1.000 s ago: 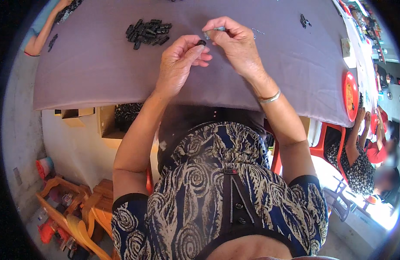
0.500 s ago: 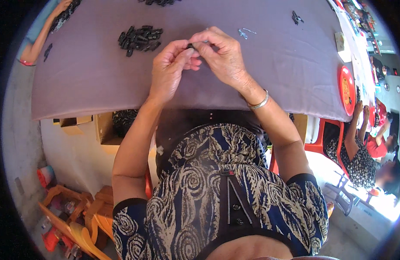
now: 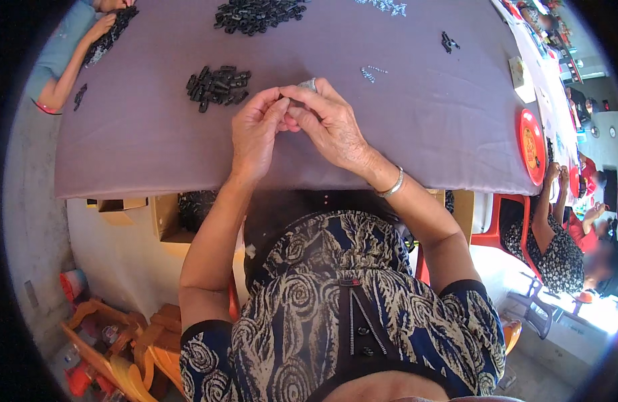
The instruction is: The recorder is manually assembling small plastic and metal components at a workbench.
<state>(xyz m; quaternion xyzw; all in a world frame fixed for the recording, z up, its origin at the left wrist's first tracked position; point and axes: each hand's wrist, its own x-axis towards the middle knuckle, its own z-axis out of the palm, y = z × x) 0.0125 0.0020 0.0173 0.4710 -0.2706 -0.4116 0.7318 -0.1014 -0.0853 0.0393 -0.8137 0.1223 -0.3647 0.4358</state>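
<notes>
Over the near edge of the table (image 3: 155,161), the left hand (image 3: 254,137) and right hand (image 3: 329,127) meet fingertip to fingertip, with a small grey piece (image 3: 309,85) pinched between them. Only its top shows above the right forefinger; the rest is buried in the fingers, so its shape cannot be made out, and which hand bears it is hard to tell. Both sets of fingers are curled and pressed together round it, thumbs hidden behind the knuckles.

At the far left corner another person's hand (image 3: 101,27) works at a dark heap, the arm cut off by the rim. Just left of the hands lies a small pile of black parts (image 3: 218,85); a bigger pile (image 3: 255,13) sits at the far edge, partly cut off. Right of the hands are a few silver bits (image 3: 370,72), too small to read, then a black pair (image 3: 447,42) toward the far right corner. A red plate (image 3: 532,146) hangs at the right edge.

Against half a second ago, the hands sit closer together and nearer the near edge, and the piece is more covered.

Bare cloth lies open on the left near corner and between the hands and the red plate
</notes>
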